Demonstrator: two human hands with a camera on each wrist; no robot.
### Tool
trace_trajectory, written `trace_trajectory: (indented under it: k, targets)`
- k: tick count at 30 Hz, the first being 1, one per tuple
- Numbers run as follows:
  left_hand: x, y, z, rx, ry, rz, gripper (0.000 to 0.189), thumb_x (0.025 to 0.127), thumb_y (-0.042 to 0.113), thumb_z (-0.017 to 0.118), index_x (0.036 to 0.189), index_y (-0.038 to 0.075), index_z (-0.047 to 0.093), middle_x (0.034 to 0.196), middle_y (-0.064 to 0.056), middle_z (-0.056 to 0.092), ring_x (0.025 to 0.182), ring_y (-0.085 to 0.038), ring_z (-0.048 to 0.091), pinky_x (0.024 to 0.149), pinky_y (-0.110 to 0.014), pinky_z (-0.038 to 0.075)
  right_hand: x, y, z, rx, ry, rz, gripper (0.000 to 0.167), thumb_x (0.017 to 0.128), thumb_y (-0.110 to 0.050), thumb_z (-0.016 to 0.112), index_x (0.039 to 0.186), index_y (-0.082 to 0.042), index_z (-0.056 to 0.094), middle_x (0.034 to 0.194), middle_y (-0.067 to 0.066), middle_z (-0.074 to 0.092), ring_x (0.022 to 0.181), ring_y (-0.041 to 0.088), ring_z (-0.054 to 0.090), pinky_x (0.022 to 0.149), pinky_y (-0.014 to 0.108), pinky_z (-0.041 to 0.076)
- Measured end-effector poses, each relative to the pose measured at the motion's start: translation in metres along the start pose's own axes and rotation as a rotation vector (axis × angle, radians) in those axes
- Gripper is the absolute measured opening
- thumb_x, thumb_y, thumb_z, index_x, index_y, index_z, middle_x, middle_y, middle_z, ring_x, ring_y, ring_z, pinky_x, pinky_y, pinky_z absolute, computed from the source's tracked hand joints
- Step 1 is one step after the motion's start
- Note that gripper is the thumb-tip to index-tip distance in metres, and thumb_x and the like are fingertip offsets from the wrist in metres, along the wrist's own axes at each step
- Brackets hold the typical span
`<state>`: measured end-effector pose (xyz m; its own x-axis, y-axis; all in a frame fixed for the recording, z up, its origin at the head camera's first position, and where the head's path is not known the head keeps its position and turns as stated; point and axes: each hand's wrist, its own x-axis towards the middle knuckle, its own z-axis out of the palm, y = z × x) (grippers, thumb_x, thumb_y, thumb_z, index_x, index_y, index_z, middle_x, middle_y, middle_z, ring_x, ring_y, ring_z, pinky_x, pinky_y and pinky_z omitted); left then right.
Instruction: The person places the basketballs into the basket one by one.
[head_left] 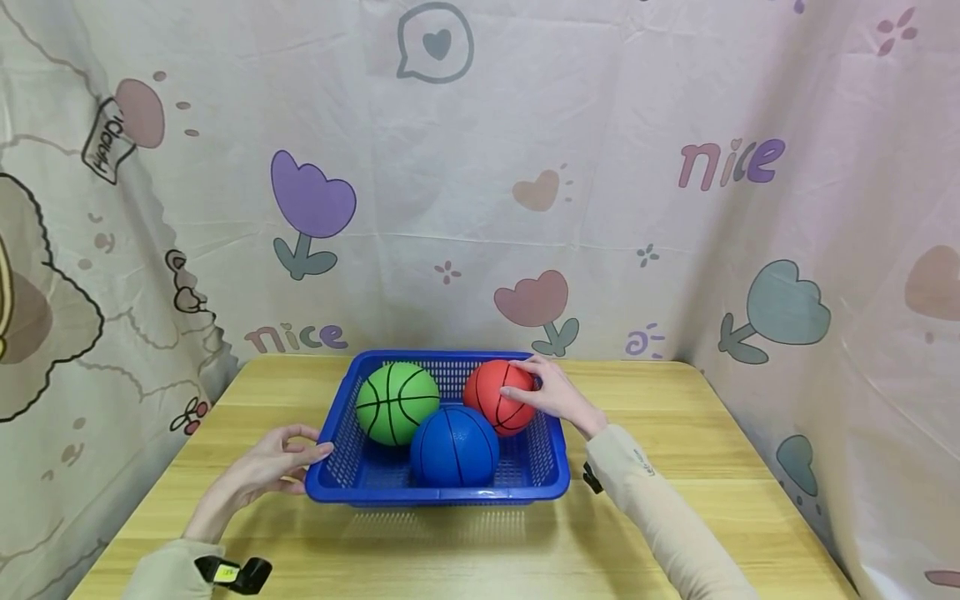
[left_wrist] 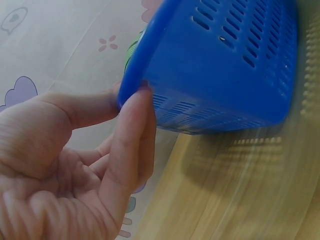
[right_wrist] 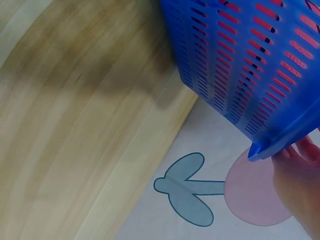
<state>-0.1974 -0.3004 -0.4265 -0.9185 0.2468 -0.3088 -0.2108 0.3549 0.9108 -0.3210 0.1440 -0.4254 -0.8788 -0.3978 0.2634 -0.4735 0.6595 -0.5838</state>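
Note:
A blue plastic basket [head_left: 450, 496] with slotted walls holds three small basketballs: a green ball [head_left: 397, 403], a blue ball [head_left: 454, 447] and a red ball [head_left: 487, 392]. At the basket's left side, my left hand [head_left: 273, 462] pinches the rim between thumb and fingers; the left wrist view shows this grip up close. My right hand [head_left: 553, 390] reaches over the right rim and holds the red ball, thumb and fingers spread on its upper right side. In the right wrist view, the basket wall and rim hide my right fingertips, and red shows through the slots.
The basket is over a light wooden table [head_left: 645, 433]. A patterned cloth [head_left: 450, 208] hangs behind the table and along both sides. Light through the slots falls on the wood in front of the basket.

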Motion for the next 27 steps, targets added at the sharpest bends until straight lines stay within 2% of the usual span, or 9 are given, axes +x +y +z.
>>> trace_trajectory:
  k: [12, 17, 23, 27]
  targets:
    - [0.000, 0.000, 0.000, 0.006, -0.006, -0.004, 0.062, 0.102, 0.033, 0.060, 0.138, -0.008, 0.030, 0.097, -0.003, 0.070, 0.076, -0.014, 0.068, 0.064, -0.029, 0.061, -0.003, -0.002, 0.002, 0.025, -0.002, 0.030, 0.062, 0.089, -0.043, 0.075, 0.140, -0.012, 0.059, 0.129, 0.012, 0.059, 0.122, 0.033, 0.053, 0.095, 0.050, 0.056]
    - [0.000, 0.001, 0.001, 0.003, -0.003, -0.004, 0.062, 0.102, 0.033, 0.060, 0.138, -0.008, 0.030, 0.099, -0.004, 0.070, 0.079, -0.015, 0.068, 0.067, -0.031, 0.062, -0.003, 0.001, 0.002, 0.033, 0.007, 0.037, 0.062, 0.089, -0.042, 0.075, 0.141, -0.013, 0.058, 0.131, 0.012, 0.059, 0.121, 0.033, 0.054, 0.097, 0.050, 0.055]
    - [0.001, 0.000, 0.002, 0.002, -0.003, -0.004, 0.063, 0.102, 0.033, 0.060, 0.138, -0.008, 0.030, 0.100, -0.005, 0.070, 0.080, -0.015, 0.068, 0.069, -0.032, 0.062, -0.006, -0.002, 0.002, 0.064, 0.013, 0.043, 0.063, 0.091, -0.038, 0.073, 0.144, -0.012, 0.055, 0.142, 0.017, 0.055, 0.132, 0.039, 0.050, 0.105, 0.057, 0.049]
    - [0.001, -0.001, 0.003, 0.016, 0.012, -0.006, 0.062, 0.102, 0.033, 0.060, 0.138, -0.008, 0.031, 0.100, -0.005, 0.069, 0.079, -0.015, 0.067, 0.068, -0.031, 0.061, -0.011, -0.005, 0.001, 0.114, 0.008, 0.040, 0.062, 0.093, -0.036, 0.070, 0.147, -0.010, 0.051, 0.154, 0.019, 0.046, 0.149, 0.043, 0.031, 0.114, 0.066, 0.036]
